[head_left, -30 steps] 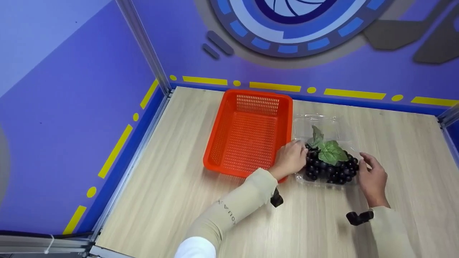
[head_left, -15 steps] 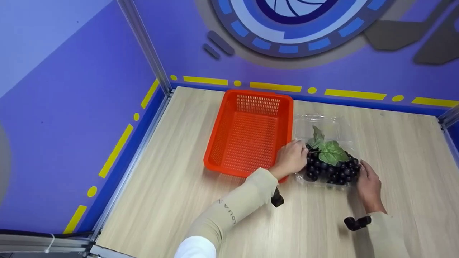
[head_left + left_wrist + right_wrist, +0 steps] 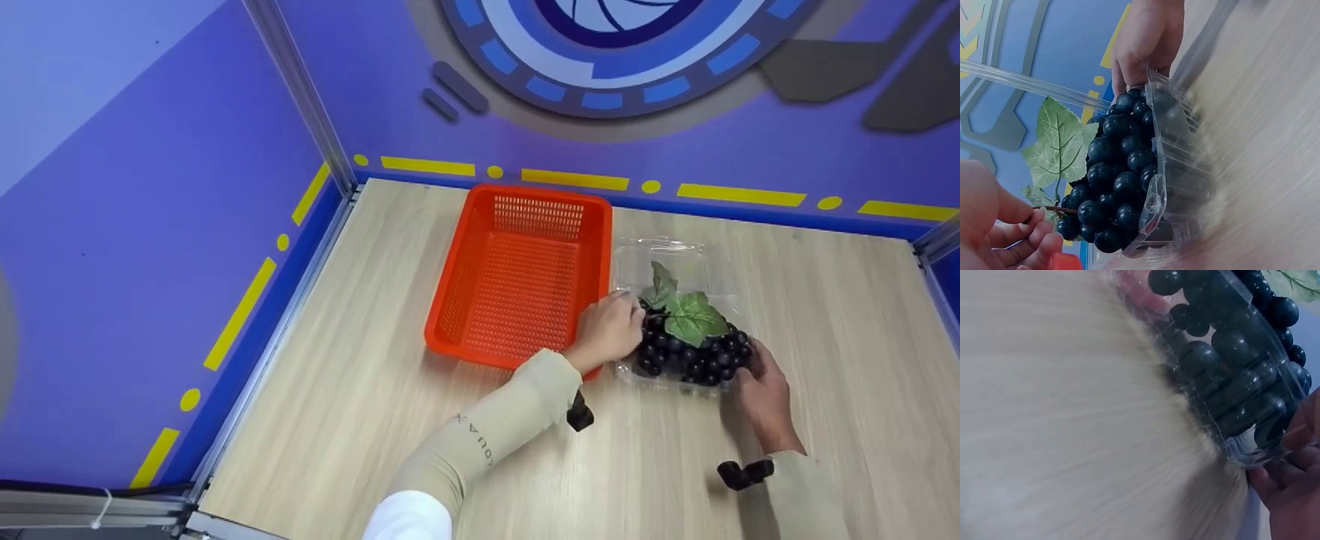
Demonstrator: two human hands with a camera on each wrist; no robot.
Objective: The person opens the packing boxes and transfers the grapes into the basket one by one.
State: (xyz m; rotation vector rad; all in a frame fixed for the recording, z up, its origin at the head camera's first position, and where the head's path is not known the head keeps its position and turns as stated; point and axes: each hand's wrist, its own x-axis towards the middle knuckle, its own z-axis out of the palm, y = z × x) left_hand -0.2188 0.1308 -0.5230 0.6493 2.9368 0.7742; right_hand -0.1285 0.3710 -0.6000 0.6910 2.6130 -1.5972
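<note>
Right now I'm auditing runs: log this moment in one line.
left hand: pinches stem; right hand: holds box; grapes: in box

On the table [image 3: 337,420] I see the basket [image 3: 525,292] left of the box [image 3: 664,266], grapes [image 3: 697,364] in the box, leaves [image 3: 695,319] on the grapes, the wall [image 3: 525,142] behind.

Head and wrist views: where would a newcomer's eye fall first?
The red basket probably stands out first, on the table near the back wall. To its right, dark grapes with green leaves lie in a clear box. The left hand pinches their stem, the right hand the box's edge.
</note>
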